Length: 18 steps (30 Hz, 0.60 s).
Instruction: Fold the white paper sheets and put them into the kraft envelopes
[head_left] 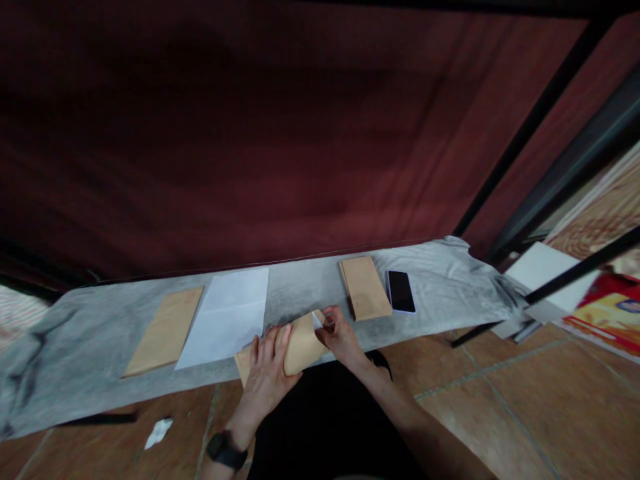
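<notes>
A brown paper envelope [303, 347] lies at the near edge of a low bench covered with grey cloth [75, 347]. My left hand [267, 373] lies flat on the envelope's left half with fingers stretched out, and a black watch sits on that wrist. At the envelope's right end, my right hand [339, 333] pinches a small white piece of paper [317, 319] at the opening.
On the cloth lie a stack of brown envelopes [365, 287], a black phone [401, 291], a white sheet [230, 317] and another brown envelope [167, 331]. A dark red curtain hangs behind. A white scrap [159, 432] lies on the tiled floor; black frame bars stand at right.
</notes>
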### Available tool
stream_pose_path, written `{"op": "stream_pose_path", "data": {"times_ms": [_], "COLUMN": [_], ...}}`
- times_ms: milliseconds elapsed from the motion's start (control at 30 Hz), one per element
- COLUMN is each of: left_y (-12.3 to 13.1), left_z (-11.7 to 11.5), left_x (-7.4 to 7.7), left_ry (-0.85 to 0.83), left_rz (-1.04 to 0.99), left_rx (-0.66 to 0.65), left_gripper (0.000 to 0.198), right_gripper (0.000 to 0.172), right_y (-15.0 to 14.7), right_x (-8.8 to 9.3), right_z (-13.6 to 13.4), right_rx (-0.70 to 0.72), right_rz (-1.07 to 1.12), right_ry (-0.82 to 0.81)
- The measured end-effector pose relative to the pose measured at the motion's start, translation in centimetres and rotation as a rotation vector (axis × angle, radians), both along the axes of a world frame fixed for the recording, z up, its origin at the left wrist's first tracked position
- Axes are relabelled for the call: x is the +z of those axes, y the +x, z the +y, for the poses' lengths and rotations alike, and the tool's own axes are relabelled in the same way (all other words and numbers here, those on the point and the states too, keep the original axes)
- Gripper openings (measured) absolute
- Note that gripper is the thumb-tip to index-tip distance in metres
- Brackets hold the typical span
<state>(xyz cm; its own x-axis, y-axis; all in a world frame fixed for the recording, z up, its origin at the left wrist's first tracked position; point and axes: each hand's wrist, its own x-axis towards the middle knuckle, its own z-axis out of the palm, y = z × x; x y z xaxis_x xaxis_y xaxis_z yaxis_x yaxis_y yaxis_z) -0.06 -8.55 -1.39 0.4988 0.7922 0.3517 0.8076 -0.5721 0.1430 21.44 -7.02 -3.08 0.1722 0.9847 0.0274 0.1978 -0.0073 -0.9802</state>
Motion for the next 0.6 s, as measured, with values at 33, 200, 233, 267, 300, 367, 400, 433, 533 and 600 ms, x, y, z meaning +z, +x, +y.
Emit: {"op": "stream_pose_path", "data": {"times_ms": [33,200,233,267,300,367,400,433,533,600], "left_y": [0.1,0.3,0.5,0.6,0.8,1.2,1.5,1.7,2.9,4.0], "left_z": [0.2,1.3,1.5,1.6,1.6,1.4,1.2,0.9,0.2,0.0], "left_x": [0.1,0.8,0.9,1.0,1.0,0.7,0.3,-0.1,-1.5,-1.8], "left_ry": [0.006,0.032,0.033,0.035,0.042,0.05,0.039,0.012,-0.208,-0.476], "left_rz": [0.007,0.032,0.026,0.009,-0.027,-0.175,-0.288,-0.427,-0.953,-1.356], "left_rx": [-0.007,-0.065,-0.069,-0.063,-0.044,0.051,0.125,0.214,0.513,0.638], "left_gripper": [0.102,0.098,0.098,0.098,0.098,0.096,0.095,0.093,0.08,0.061], "right_gripper": [0.055,0.014,0.007,0.007,0.008,0.009,0.009,0.01,0.015,0.019], "right_y": [0.2,1.2,1.3,1.5,1.5,1.6,1.5,1.4,0.9,0.2], "right_x": [0.0,0.2,0.3,0.4,0.4,0.5,0.5,0.6,0.4,0.2], "right_z": [0.1,1.0,1.1,1.2,1.4,1.5,1.6,1.6,1.5,1.3], "right_rx": [-0.02,0.054,0.066,0.057,0.033,-0.025,-0.054,-0.076,-0.138,-0.2], "right_rz": [0.02,0.127,0.142,0.174,0.221,0.342,0.397,0.435,0.509,0.6], "right_ry": [-0.029,-0.129,-0.133,-0.131,-0.124,-0.107,-0.1,-0.095,-0.067,-0.043]}}
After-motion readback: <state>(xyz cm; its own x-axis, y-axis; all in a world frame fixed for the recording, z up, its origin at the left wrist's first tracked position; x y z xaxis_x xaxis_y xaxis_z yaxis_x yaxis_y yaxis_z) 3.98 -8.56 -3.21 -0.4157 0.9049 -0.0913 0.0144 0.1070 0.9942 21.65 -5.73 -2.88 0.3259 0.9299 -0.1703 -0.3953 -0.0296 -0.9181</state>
